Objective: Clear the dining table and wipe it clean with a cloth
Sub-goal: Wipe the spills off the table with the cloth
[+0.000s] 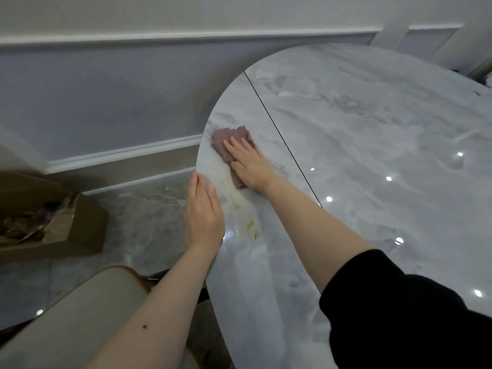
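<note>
Black sleeve [415, 315] nearest; right hand [249, 166] presses flat on cloth [229, 141], left hand [203, 214] spread at table [359, 145] edge beside yellow smear [243, 206].

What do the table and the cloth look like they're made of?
Table: looks like polished marble or a marble-look slab, grey-white with veining; its glossy finish mirrors ceiling lights as bright spots. A thin dark seam crosses the top. Real stone or sintered cannot be told.

Cloth: soft fabric, dull mauve and matte, bunched in folds under the right hand; possibly microfibre, weave too blurred to tell.
</note>
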The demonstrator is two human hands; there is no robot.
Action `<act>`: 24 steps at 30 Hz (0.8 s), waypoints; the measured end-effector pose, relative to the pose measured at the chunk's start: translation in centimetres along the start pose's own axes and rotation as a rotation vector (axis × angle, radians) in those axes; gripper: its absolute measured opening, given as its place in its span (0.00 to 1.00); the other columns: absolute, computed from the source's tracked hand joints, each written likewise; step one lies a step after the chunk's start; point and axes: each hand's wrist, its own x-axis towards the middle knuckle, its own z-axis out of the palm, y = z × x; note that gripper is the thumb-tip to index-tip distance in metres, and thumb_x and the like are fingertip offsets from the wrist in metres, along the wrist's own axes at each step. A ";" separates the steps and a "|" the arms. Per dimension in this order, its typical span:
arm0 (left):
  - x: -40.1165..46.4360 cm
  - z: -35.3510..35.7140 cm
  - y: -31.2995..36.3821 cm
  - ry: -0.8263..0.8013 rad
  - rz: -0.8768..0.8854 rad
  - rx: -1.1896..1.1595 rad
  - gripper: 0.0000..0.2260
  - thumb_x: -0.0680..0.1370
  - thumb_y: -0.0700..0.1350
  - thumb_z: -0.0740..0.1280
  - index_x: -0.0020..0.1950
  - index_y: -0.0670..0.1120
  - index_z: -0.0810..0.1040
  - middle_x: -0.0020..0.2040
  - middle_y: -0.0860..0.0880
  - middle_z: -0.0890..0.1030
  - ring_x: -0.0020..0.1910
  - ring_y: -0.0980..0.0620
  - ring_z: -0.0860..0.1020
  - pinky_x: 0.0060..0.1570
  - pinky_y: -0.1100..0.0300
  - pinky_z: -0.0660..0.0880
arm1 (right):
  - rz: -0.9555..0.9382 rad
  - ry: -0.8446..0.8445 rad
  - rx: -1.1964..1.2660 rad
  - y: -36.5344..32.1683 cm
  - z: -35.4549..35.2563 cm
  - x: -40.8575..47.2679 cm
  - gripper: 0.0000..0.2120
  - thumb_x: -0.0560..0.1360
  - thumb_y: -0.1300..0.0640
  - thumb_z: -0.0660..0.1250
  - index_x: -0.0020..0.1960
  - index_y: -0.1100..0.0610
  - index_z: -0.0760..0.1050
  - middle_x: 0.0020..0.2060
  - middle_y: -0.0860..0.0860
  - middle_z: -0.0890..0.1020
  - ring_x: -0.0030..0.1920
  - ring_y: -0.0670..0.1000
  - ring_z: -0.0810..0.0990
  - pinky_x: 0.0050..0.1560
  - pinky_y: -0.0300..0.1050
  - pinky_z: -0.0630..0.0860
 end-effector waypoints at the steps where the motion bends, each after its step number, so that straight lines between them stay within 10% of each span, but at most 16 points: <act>1: -0.1 0.0 0.1 0.005 -0.003 -0.011 0.21 0.83 0.46 0.49 0.73 0.38 0.62 0.75 0.43 0.60 0.75 0.50 0.58 0.69 0.67 0.50 | -0.060 -0.003 -0.004 -0.2 0.4 -1.2 0.26 0.81 0.57 0.53 0.77 0.50 0.51 0.77 0.48 0.52 0.77 0.50 0.47 0.75 0.49 0.42; 17: -4.8 -2.3 0.6 0.053 -0.013 -0.179 0.20 0.83 0.44 0.47 0.73 0.37 0.63 0.74 0.41 0.63 0.73 0.47 0.61 0.71 0.64 0.53 | -0.204 0.000 0.201 -1.5 4.7 -22.8 0.23 0.79 0.51 0.52 0.71 0.57 0.66 0.71 0.53 0.68 0.74 0.53 0.62 0.75 0.44 0.53; 24: -6.7 -2.3 0.3 0.031 -0.004 -0.159 0.19 0.83 0.43 0.49 0.72 0.36 0.63 0.74 0.41 0.62 0.74 0.47 0.60 0.69 0.68 0.50 | 0.109 0.188 0.514 -2.6 -0.2 -24.6 0.16 0.77 0.57 0.63 0.63 0.57 0.75 0.56 0.51 0.81 0.56 0.48 0.77 0.54 0.26 0.66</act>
